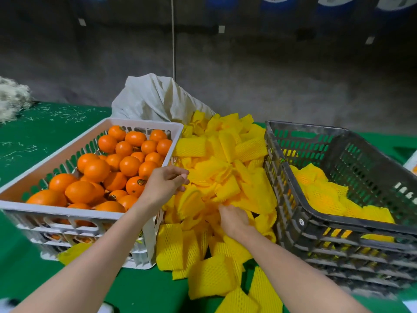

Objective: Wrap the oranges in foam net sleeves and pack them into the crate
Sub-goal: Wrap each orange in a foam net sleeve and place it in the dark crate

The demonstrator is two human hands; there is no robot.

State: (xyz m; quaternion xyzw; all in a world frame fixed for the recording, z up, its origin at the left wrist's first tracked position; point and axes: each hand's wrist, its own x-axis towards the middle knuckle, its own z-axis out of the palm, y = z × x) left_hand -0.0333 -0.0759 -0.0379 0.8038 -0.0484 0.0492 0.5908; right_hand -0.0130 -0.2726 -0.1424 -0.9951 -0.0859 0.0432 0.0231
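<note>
My right hand (233,220) lay sunk in the near side of the heap of foam net sleeves (228,159). Its fingertips were buried among the yellow mesh, so I could not tell whether they pinched a sleeve or merely pressed into the pile. My left hand (163,185) hovered at the heap's left edge, fingers loosely curled with nothing visible between them. It was plainly the nearer hand to the bare oranges (126,168), which were piled in the white crate (56,212) touching the heap's left side. The sleeves lay flattened and pointing every way, so which way the one under my right fingers ran was anyone's guess. Judging by this, the next move called for the right hand to lift one sleeve and the left to fetch fruit. To the heap's right stood the black crate (300,222), where a few wrapped oranges (325,197) covered part of the floor, so packing looked barely begun.
</note>
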